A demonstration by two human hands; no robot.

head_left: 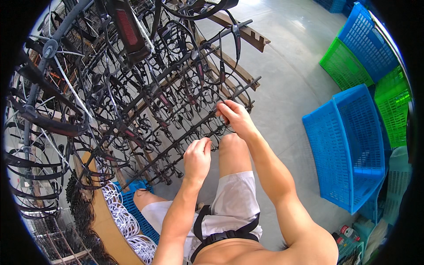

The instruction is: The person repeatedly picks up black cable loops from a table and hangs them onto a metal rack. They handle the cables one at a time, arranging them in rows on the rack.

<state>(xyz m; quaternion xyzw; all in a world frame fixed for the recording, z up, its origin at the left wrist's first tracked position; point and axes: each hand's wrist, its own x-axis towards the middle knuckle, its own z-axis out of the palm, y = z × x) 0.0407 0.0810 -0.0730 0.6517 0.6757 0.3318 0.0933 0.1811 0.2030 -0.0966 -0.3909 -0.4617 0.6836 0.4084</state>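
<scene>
My right hand (235,115) is raised near the end of a rack bar, its thumb and fingers pinched together beside thin black loops. Whatever it grips, if anything, is hidden by the fingers. My left hand (197,160) is lower and to the left, fingers curled and thumb pressed to the forefinger; its contents cannot be made out. In front of both hands stands a rack hung with many black curved pieces, some with a reddish panel (127,27). A dark rack bar (187,132) runs behind the left hand, crowded with these pieces.
Blue crates (327,150) and green crates (349,66) stand at the right. Notched wooden beams (247,37) jut out from the rack. At lower left, coiled white cords (121,205) lie between a tan board (101,216) and a blue basket (137,212).
</scene>
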